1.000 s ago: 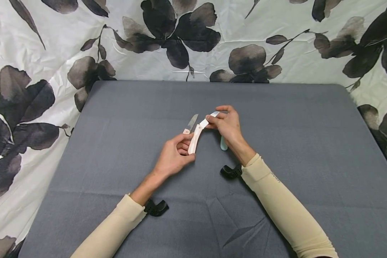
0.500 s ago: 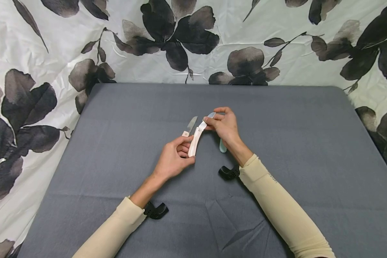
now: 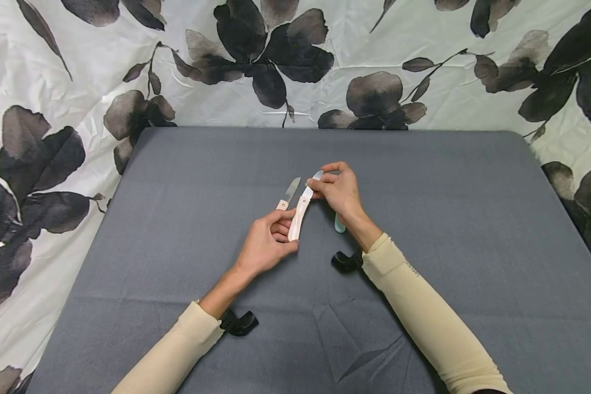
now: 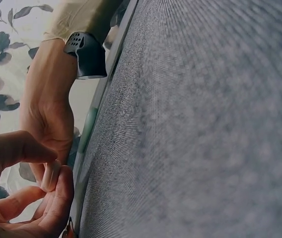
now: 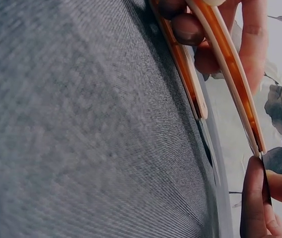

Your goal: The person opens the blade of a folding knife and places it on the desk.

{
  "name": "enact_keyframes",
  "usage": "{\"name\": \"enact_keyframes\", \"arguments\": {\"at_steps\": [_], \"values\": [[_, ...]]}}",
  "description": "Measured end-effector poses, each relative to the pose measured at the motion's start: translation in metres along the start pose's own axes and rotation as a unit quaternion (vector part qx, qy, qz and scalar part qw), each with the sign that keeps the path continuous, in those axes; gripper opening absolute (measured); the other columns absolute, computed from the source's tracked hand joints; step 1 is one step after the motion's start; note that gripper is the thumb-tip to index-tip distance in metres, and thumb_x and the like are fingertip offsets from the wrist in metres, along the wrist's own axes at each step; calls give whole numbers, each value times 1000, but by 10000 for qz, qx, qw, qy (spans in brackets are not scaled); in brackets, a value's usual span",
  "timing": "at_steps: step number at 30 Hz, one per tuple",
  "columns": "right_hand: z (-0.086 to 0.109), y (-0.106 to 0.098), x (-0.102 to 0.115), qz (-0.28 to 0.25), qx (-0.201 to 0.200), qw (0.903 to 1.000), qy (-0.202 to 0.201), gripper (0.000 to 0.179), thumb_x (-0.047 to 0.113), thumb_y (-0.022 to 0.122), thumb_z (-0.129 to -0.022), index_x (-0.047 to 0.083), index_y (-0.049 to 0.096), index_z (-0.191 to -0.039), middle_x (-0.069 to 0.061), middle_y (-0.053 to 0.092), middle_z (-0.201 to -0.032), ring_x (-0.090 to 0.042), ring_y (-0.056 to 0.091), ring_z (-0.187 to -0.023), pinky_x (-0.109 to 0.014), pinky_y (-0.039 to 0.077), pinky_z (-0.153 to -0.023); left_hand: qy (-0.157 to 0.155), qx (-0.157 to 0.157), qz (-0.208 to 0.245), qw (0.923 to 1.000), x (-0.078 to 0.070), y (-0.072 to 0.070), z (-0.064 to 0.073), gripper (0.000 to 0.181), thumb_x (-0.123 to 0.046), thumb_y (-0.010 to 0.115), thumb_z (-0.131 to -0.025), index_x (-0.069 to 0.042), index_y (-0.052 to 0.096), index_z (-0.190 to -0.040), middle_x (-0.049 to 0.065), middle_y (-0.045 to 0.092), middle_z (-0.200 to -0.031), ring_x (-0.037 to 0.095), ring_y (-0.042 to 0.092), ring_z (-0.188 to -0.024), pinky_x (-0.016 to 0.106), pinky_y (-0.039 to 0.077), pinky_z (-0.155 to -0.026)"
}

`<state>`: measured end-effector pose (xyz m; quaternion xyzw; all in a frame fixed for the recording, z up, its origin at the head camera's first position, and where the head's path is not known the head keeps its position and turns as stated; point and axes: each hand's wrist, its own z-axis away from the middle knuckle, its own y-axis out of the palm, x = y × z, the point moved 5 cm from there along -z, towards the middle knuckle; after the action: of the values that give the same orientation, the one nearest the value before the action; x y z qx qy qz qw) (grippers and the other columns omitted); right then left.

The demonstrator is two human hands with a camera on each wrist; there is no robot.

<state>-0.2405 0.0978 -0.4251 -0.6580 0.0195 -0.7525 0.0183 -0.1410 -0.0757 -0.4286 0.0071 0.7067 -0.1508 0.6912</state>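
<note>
A folding knife (image 3: 297, 220) with a pale pink handle is held above the table by both hands. My left hand (image 3: 259, 247) grips its handle between thumb and fingers. Out at the blade, my right hand (image 3: 343, 192) pinches the metal between thumb and fingers. The blade is swung out, nearly in line with the handle. A second pink folding knife (image 3: 290, 192), blade also out, lies on the table just beyond the left fingers; the right wrist view shows the held handle's orange-lit slot (image 5: 233, 69). Partly hidden under the right hand is a mint-green handle (image 3: 340, 223).
Grey cloth covers the table (image 3: 202, 164), with creases near the front. A white floral sheet (image 3: 305, 104) hangs behind and to the sides. Black wrist mounts (image 3: 239, 323) stick out below both forearms.
My right hand has moved slightly left, swinging the held knife's blade straighter to its handle. The left hand keeps its grip almost in place; the other knife and mint-green handle stay put.
</note>
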Motion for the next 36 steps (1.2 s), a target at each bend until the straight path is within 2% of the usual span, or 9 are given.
{"name": "enact_keyframes", "arguments": {"at_steps": [6, 20, 29, 31, 32, 34, 36], "values": [[-1, 1, 1, 153, 156, 9998, 43, 51, 0, 75, -92, -7, 47, -134, 6, 67, -69, -8, 69, -62, -26, 62, -63, -51, 70, -20, 10000, 2, 1, 1, 64, 15, 72, -75, 7, 62, -137, 23, 66, -105, 20, 66, -84, 14, 57, -73], [-4, 0, 3, 339, 300, 9990, 54, 47, 0, 76, -91, -6, 48, -128, 6, 70, -71, -8, 69, -57, -31, 63, -65, 9, 155, -64, 9999, 2, 3, 1, 64, 15, 71, -75, 7, 62, -138, 23, 66, -104, 21, 65, -84, 14, 56, -72], [-5, -4, 4, 503, 512, 9974, 25, 47, 4, 76, -93, -4, 48, -130, 6, 71, -74, -9, 69, -58, -31, 64, -68, 11, 244, -39, 9997, -1, 5, 2, 65, 12, 75, -80, 7, 58, -142, 23, 66, -109, 18, 67, -87, 16, 59, -76], [-5, -5, 5, 561, 565, 9968, -5, 46, 6, 75, -95, -3, 48, -131, 2, 73, -79, -9, 70, -60, -31, 63, -70, 11, 315, -91, 9995, -1, 7, 3, 66, 10, 76, -83, 5, 55, -145, 23, 66, -112, 19, 69, -89, 19, 60, -78], [-5, -5, 5, 609, 592, 9964, -8, 46, 6, 75, -95, -3, 48, -131, -4, 75, -83, -9, 71, -62, -31, 63, -71, 19, 350, -153, 9993, -2, 8, 3, 66, 8, 77, -84, 5, 54, -146, 23, 66, -113, 20, 70, -90, 20, 61, -80], [-5, -6, 5, 774, 651, 9949, -6, 45, 8, 73, -97, -2, 48, -133, -16, 77, -95, -9, 71, -66, -33, 64, -75, 47, 357, -357, 9987, -3, 10, 4, 67, 6, 78, -86, 4, 53, -148, 22, 66, -115, 23, 71, -93, 23, 62, -82], [-5, -6, 6, 951, 685, 9931, -75, 44, 8, 73, -97, -2, 50, -134, -23, 76, -104, -8, 72, -69, -36, 64, -78, 96, 312, -631, 9975, -4, 11, 4, 67, 4, 79, -86, 3, 53, -148, 21, 66, -115, 24, 72, -96, 25, 62, -84]]}}
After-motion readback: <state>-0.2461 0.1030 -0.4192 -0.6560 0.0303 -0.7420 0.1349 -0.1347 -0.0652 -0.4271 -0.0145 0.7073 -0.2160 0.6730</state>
